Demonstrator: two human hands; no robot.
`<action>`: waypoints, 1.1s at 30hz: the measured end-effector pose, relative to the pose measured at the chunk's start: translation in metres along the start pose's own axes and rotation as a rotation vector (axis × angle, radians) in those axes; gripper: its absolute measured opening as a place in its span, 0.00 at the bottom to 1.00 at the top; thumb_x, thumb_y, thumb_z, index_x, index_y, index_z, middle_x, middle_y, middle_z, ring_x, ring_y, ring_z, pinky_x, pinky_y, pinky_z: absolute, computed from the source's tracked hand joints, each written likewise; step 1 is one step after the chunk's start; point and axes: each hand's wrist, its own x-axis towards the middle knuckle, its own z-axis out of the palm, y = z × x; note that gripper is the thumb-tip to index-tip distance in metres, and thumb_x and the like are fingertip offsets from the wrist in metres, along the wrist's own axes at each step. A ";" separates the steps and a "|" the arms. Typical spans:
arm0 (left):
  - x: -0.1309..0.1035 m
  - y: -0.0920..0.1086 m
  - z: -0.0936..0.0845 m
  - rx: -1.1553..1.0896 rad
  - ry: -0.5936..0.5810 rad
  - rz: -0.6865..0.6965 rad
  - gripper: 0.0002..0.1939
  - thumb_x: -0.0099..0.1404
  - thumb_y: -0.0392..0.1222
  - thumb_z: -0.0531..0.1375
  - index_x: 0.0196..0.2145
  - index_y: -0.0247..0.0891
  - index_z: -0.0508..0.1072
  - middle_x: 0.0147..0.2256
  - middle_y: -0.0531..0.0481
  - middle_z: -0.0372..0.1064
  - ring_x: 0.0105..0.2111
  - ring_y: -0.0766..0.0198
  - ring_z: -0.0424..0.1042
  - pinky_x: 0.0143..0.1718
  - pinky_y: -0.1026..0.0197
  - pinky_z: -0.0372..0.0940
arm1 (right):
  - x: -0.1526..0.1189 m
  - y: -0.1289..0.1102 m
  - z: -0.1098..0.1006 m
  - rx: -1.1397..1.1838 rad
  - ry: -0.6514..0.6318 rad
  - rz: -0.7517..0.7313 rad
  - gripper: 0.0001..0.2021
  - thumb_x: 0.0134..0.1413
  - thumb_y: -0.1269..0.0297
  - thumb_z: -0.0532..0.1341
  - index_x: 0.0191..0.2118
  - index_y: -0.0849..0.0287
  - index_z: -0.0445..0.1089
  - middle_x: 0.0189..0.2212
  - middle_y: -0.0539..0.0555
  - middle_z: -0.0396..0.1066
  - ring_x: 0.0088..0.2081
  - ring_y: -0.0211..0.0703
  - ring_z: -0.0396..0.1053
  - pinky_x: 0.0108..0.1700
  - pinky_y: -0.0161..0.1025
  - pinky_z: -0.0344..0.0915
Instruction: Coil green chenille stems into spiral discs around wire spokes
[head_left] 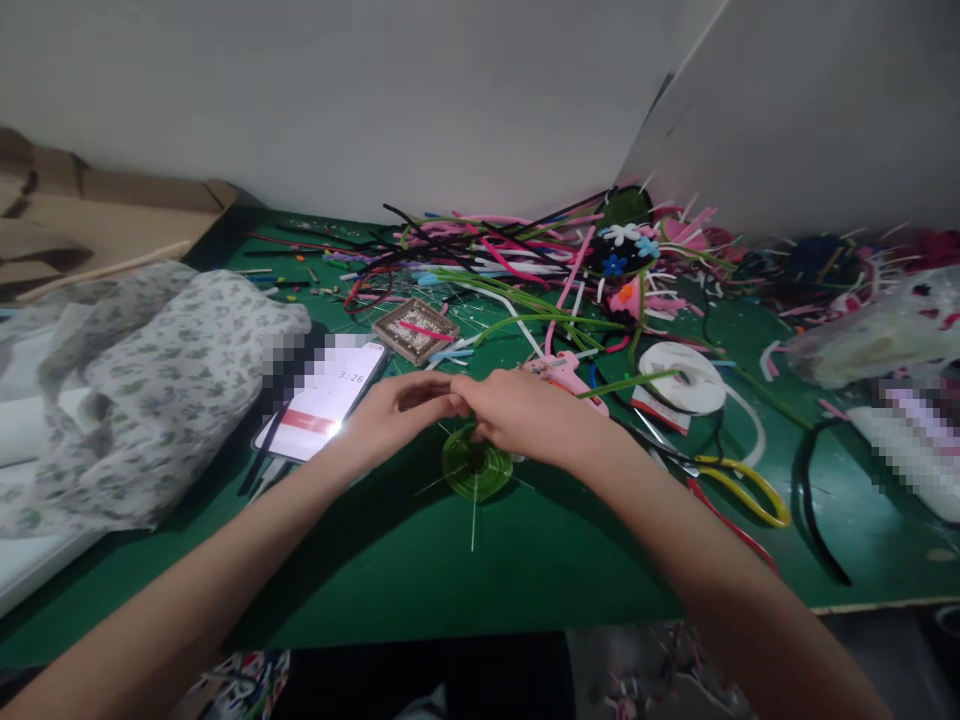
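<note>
A round green coiled piece (478, 466) with thin pale spokes sticking out lies low over the green table, just under my hands. My right hand (517, 412) is closed at its upper edge, with curled fingers pinching the piece's rim. A green stem (626, 383) runs out to the right from behind that hand. My left hand (409, 405) meets the right one at the fingertips, its fingers pressed together above the coil; what they hold, if anything, is hidden.
Yellow-handled scissors (742, 490), a white tape roll (682, 378) and a pink tool (562, 375) lie to the right. A lit phone (322, 400) and floral cloth (180, 370) are left. Behind are many pipe cleaners (495, 250) and a small square frame (415, 330).
</note>
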 end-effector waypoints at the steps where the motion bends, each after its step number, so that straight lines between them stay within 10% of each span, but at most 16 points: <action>1: 0.000 0.001 0.000 -0.013 0.050 0.020 0.18 0.57 0.49 0.63 0.42 0.38 0.76 0.41 0.45 0.76 0.41 0.54 0.75 0.44 0.55 0.68 | 0.001 -0.001 -0.001 0.012 -0.012 0.006 0.19 0.48 0.72 0.65 0.48 0.61 0.66 0.27 0.56 0.73 0.30 0.47 0.71 0.26 0.35 0.54; 9: -0.002 0.004 -0.002 0.004 0.281 0.077 0.14 0.60 0.51 0.61 0.34 0.37 0.73 0.32 0.49 0.74 0.34 0.61 0.73 0.36 0.64 0.65 | -0.018 0.017 0.009 0.354 0.023 0.057 0.19 0.51 0.75 0.60 0.49 0.57 0.62 0.25 0.49 0.74 0.29 0.41 0.71 0.29 0.34 0.58; 21: 0.002 -0.010 -0.008 1.098 0.333 0.181 0.18 0.68 0.52 0.50 0.29 0.40 0.73 0.32 0.45 0.73 0.34 0.53 0.71 0.25 0.60 0.51 | -0.057 0.039 0.024 0.719 0.074 0.203 0.12 0.51 0.71 0.60 0.42 0.55 0.62 0.25 0.45 0.75 0.29 0.39 0.71 0.31 0.34 0.60; 26: 0.005 -0.008 -0.014 0.970 0.532 0.195 0.09 0.63 0.47 0.58 0.38 0.41 0.73 0.45 0.45 0.70 0.40 0.53 0.71 0.27 0.60 0.58 | -0.059 0.037 0.032 0.771 0.109 0.181 0.09 0.53 0.71 0.60 0.39 0.54 0.61 0.25 0.44 0.75 0.27 0.37 0.71 0.30 0.33 0.59; 28: 0.005 -0.005 -0.013 0.824 0.566 0.226 0.21 0.60 0.46 0.62 0.51 0.44 0.67 0.55 0.45 0.62 0.41 0.56 0.71 0.31 0.61 0.63 | -0.060 0.036 0.034 0.779 0.110 0.173 0.09 0.54 0.70 0.60 0.38 0.54 0.60 0.24 0.44 0.75 0.27 0.38 0.71 0.30 0.34 0.59; 33: 0.001 -0.003 0.003 0.332 0.220 0.238 0.29 0.65 0.50 0.56 0.62 0.46 0.57 0.59 0.44 0.59 0.50 0.55 0.68 0.42 0.59 0.68 | -0.061 0.024 0.037 0.775 0.116 0.116 0.09 0.55 0.70 0.60 0.39 0.54 0.60 0.25 0.45 0.75 0.30 0.40 0.73 0.31 0.33 0.60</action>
